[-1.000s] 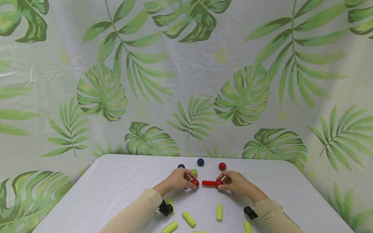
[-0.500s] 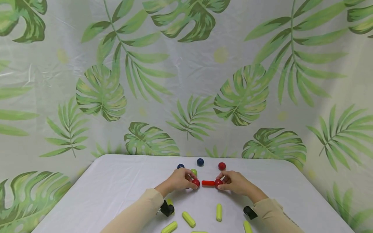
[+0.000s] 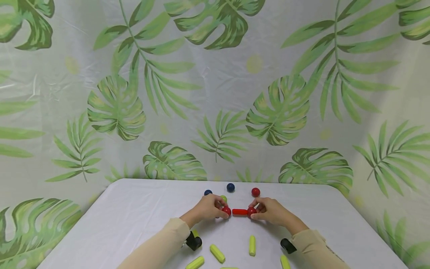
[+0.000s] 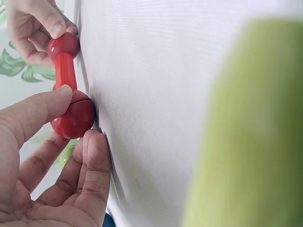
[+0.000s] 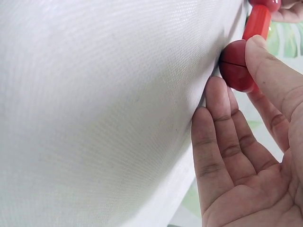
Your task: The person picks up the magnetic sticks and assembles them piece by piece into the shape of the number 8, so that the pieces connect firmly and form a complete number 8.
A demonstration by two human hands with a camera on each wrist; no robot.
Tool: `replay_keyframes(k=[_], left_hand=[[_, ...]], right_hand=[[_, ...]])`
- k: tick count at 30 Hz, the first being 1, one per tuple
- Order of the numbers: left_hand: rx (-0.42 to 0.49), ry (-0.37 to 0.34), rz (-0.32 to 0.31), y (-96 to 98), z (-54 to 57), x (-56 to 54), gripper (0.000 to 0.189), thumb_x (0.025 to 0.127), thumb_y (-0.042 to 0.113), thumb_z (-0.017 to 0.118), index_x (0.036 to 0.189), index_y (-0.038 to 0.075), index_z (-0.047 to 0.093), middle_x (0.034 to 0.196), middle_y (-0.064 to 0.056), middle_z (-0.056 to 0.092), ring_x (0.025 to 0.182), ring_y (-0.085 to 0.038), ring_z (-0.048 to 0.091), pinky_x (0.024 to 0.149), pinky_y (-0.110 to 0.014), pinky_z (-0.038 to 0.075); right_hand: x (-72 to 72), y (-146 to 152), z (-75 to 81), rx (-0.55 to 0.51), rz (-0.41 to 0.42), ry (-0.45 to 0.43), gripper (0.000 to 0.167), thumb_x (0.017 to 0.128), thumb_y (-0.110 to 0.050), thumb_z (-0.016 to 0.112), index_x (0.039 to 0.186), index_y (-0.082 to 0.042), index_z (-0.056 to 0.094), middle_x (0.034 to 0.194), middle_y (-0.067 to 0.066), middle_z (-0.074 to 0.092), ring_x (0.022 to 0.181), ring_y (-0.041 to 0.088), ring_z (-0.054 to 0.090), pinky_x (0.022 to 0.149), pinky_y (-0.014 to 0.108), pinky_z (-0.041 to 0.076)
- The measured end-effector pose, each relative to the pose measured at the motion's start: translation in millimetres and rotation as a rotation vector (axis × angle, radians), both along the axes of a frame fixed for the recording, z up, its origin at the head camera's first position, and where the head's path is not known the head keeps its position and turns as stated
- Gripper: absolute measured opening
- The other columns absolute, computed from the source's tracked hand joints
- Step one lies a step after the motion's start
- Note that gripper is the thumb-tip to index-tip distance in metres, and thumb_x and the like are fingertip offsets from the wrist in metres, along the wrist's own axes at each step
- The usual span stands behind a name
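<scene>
My left hand (image 3: 207, 207) pinches a red ball (image 3: 227, 212) between thumb and fingers. My right hand (image 3: 273, 211) holds another red ball (image 3: 251, 212), with a short red stick (image 3: 239, 212) joined to it and pointing left. In the head view a narrow gap seems to lie between the stick's free end and the left ball. The left wrist view has the left ball (image 4: 75, 118) in front, its thumb side hiding where the stick (image 4: 65, 71) ends. A seam line crosses the right ball (image 5: 235, 66) in the right wrist view.
Behind the hands lie a green ball (image 3: 223, 198), two dark blue balls (image 3: 230, 187) and a red ball (image 3: 255, 192). Several yellow-green sticks (image 3: 217, 253) are scattered on the white table (image 3: 134, 209) nearer the body. A leaf-print curtain (image 3: 215, 93) hangs behind.
My left hand has shifted slightly right with its red ball, narrowing the gap to the red stick. The right hand has stayed nearly in place.
</scene>
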State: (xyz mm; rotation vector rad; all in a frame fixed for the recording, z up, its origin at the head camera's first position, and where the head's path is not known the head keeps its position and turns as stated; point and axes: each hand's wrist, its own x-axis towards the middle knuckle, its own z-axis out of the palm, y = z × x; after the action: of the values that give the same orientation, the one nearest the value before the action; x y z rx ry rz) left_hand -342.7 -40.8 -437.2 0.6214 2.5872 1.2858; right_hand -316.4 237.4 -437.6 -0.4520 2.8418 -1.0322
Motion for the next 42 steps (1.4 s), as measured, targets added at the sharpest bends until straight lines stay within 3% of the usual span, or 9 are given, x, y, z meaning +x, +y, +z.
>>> replay_keyframes(k=[16, 32, 42], left_hand=[[-0.018, 0.022, 0.006, 1.8, 0.3, -0.1, 0.022, 0.086, 0.012, 0.090, 0.105, 0.010, 0.079, 0.084, -0.001, 0.062, 0.070, -0.014, 0.057, 0.063, -0.025, 0.046], [-0.015, -0.003, 0.037, 5.2, 0.6, 4.1, 0.024, 0.087, 0.011, 0.089, 0.109, 0.009, 0.079, 0.088, -0.001, 0.063, 0.073, -0.014, 0.057, 0.064, -0.024, 0.047], [-0.025, 0.005, 0.046, 7.4, 3.1, 4.9, 0.024, 0.088, 0.012, 0.089, 0.110, 0.009, 0.078, 0.088, -0.002, 0.063, 0.076, -0.015, 0.056, 0.065, -0.024, 0.047]], right_hand=[[-0.8, -3.8, 0.8, 0.002, -0.007, -0.008, 0.028, 0.091, -0.018, 0.087, 0.115, -0.013, 0.073, 0.094, 0.000, 0.068, 0.085, 0.016, 0.058, 0.073, 0.027, 0.052], [-1.1, -2.0, -0.4, 0.002, 0.017, -0.014, 0.029, 0.091, -0.018, 0.087, 0.114, -0.012, 0.071, 0.092, 0.001, 0.066, 0.083, 0.018, 0.057, 0.070, 0.025, 0.049], [-6.3, -0.8, 8.2, 0.039, 0.082, -0.008, 0.034, 0.090, -0.017, 0.088, 0.119, -0.008, 0.072, 0.101, 0.005, 0.072, 0.090, 0.018, 0.063, 0.081, 0.035, 0.057]])
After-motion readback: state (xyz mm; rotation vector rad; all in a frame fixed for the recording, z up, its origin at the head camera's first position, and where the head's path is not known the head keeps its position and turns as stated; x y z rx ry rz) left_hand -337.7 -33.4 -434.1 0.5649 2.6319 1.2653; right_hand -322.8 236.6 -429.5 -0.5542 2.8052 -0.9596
